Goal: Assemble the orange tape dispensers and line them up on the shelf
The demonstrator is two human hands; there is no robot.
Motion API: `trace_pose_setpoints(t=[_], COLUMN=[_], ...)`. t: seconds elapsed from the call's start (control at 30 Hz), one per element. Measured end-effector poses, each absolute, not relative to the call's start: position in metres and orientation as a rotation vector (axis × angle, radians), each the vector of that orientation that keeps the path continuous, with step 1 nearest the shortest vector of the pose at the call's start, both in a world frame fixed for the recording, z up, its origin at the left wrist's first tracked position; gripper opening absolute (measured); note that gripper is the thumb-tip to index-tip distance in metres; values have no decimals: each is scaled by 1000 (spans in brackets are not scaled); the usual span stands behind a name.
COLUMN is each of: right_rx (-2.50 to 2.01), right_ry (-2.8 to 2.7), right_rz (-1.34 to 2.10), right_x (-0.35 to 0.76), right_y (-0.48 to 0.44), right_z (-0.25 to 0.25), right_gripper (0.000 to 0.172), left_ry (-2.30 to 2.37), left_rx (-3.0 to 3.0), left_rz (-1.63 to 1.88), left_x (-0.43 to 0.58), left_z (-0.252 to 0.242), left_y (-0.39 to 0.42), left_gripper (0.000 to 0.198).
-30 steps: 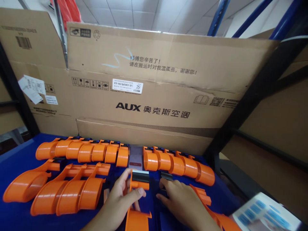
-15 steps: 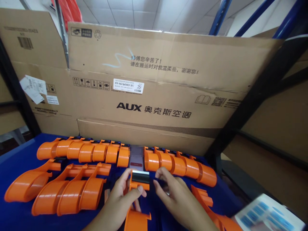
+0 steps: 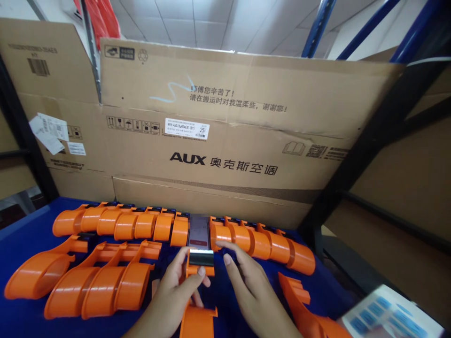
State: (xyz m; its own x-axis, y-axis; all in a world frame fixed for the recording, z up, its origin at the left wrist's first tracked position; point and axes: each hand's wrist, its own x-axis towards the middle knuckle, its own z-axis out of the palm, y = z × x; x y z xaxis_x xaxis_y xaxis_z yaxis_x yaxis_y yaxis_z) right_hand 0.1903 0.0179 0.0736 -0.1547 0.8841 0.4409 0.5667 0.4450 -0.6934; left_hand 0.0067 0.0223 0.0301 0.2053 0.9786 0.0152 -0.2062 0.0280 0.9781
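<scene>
My left hand (image 3: 183,277) is closed around an orange tape dispenser (image 3: 200,271), its thumb lying on the front. A black plate and a serrated silver blade edge the dispenser's upper end. The dispenser's rounded orange body runs down to the bottom edge of the view. Just right of the blade, my right hand (image 3: 246,277) has its thumb and index finger curled around a small dark blue piece (image 3: 228,252), mostly covered by the fingers. The right fingertips are close to the blade; whether they touch the dispenser I cannot tell.
Orange dispensers (image 3: 144,226) stand in a row along the back of the blue surface (image 3: 21,225), with several more at front left and right. A phone (image 3: 199,232) sits mid-row. A cardboard sheet (image 3: 225,136) rises behind. A white-and-blue printed box (image 3: 391,312) lies at lower right.
My right hand has moved slightly left and up, its index finger now stretched nearer the blade. The held dispenser has shifted slightly left, along with a small camera shift.
</scene>
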Motion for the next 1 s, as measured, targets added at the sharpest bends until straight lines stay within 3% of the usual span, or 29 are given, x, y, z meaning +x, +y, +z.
trace_pose_setpoints(t=[0.3, 0.5, 0.7, 1.0], right_rx=[-1183, -1162, -1169, -1129], right_ry=[-1818, -1745, -1781, -1849], right_rz=[480, 708, 454, 403], right_x=[187, 184, 185, 187], right_y=[22, 20, 22, 19], right_z=[76, 63, 64, 60], right_gripper=[20, 19, 20, 36], left_ry=[873, 871, 896, 864], left_rx=[1197, 1187, 1147, 1110], left_rz=[1078, 1121, 1170, 1208], left_x=[3, 3, 5, 5], left_z=[23, 29, 36, 34], left_y=[28, 24, 22, 25], left_gripper=[45, 43, 39, 37])
